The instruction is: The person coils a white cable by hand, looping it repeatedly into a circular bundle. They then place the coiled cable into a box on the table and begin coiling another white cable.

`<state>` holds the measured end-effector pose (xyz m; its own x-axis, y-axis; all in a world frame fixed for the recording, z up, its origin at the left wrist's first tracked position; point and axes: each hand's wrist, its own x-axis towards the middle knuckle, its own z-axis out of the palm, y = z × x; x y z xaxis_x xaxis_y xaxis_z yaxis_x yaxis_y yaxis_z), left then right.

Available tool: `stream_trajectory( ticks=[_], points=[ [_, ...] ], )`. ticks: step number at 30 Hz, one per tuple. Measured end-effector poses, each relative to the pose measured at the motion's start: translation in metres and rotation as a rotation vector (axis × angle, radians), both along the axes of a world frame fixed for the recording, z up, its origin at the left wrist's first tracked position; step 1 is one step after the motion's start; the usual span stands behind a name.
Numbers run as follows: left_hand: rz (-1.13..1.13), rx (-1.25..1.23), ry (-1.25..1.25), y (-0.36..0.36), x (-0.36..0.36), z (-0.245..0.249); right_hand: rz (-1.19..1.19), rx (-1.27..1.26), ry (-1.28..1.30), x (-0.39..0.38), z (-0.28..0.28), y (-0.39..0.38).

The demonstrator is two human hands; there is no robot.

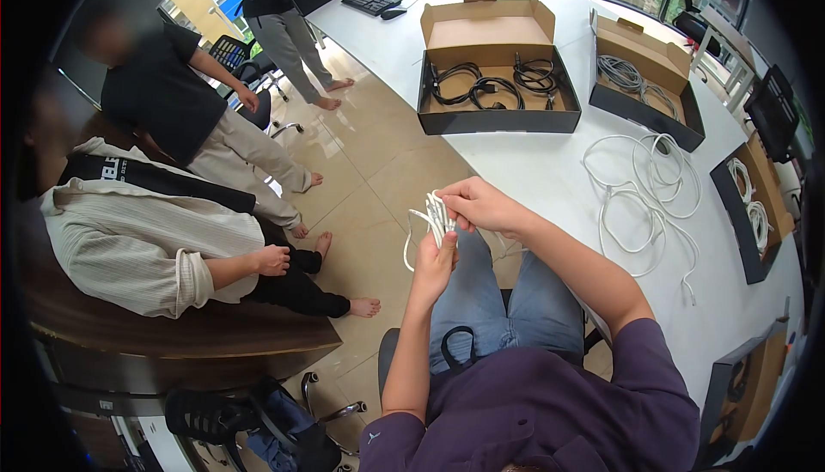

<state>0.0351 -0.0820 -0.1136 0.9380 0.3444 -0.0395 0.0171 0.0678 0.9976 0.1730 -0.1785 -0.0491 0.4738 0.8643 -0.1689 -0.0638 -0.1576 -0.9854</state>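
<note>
White cable [436, 217] (looped bundle) pinched between fingers of left hand [435, 264] and right hand [483, 206]

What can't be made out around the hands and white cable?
Head view: ends of the thin white cable bundle, covered by left hand and right hand.
Head view: plug types of coiled black cables, too small.
Head view: brown cardboard box at right, cut by dark lens rim.

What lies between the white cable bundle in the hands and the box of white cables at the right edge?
Head view: loose white cables sprawl on the table between the bundle and that box; the right hand and forearm cross there too.
</note>
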Motion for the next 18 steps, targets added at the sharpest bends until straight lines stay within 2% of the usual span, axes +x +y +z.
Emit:
stream_trajectory(
  ticks=[3, 6, 9, 10, 12, 14, 18],
  points=[
    [0.021, 0.006, -0.004, 0.001, 0.002, -0.004, 0.002, -0.010, -0.038, -0.002, 0.000, -0.002],
    [0.080, -0.019, -0.021, -0.003, 0.005, -0.007, -0.056, -0.039, -0.340, -0.013, 0.008, -0.002],
    [0.135, -0.150, -0.037, -0.005, 0.009, -0.018, -0.130, -0.046, -0.623, -0.028, 0.002, 0.002],
    [0.026, -0.226, -0.009, 0.010, 0.008, -0.023, -0.131, -0.059, -0.695, -0.035, 0.003, 0.003],
    [0.198, -0.275, -0.049, 0.002, 0.012, -0.020, -0.138, -0.093, -0.838, -0.048, 0.006, 0.006],
    [0.264, -0.321, -0.068, -0.005, 0.011, 0.001, -0.146, -0.075, -0.894, -0.057, 0.005, 0.006],
    [0.309, -0.523, -0.087, -0.009, 0.016, 0.009, -0.133, -0.115, -0.951, -0.064, 0.013, 0.007]
  ],
)
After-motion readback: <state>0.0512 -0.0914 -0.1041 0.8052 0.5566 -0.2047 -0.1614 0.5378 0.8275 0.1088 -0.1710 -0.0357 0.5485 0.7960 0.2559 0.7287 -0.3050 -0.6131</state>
